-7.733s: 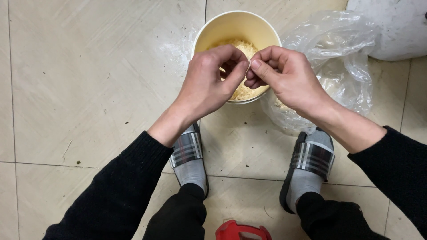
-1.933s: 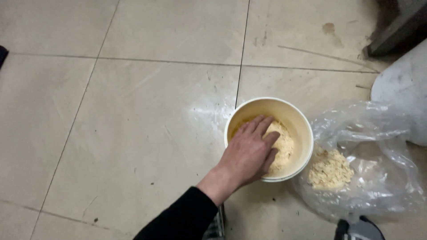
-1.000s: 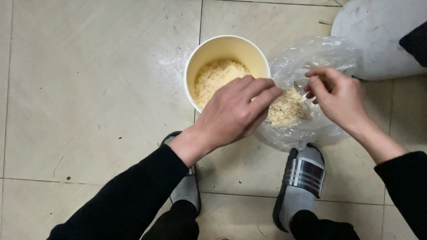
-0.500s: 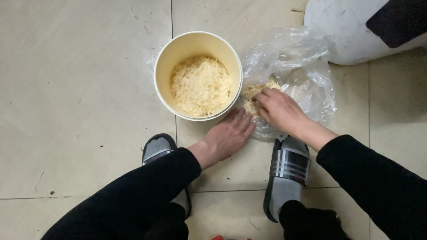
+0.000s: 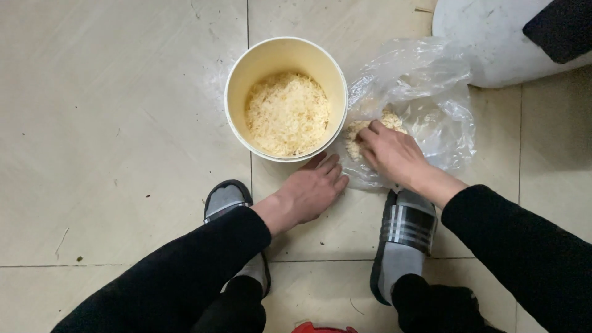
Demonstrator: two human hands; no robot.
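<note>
Beige floor tiles (image 5: 111, 123) fill the view from above. Nearest, two feet in grey socks and striped slippers (image 5: 404, 231) stand apart, black sleeves reaching forward over them. Beyond, the left hand (image 5: 311, 191) lies flat on the floor, fingers together, tips at the base of a cream bucket (image 5: 237, 86) holding pale shredded bits. Just right, the right hand (image 5: 391, 151) presses into a clear plastic bag (image 5: 431, 92), fingers curled on a pale crumbly clump (image 5: 354, 132); how firmly they grip cannot be told. Farthest, a white sack (image 5: 481, 37) lies.
</note>
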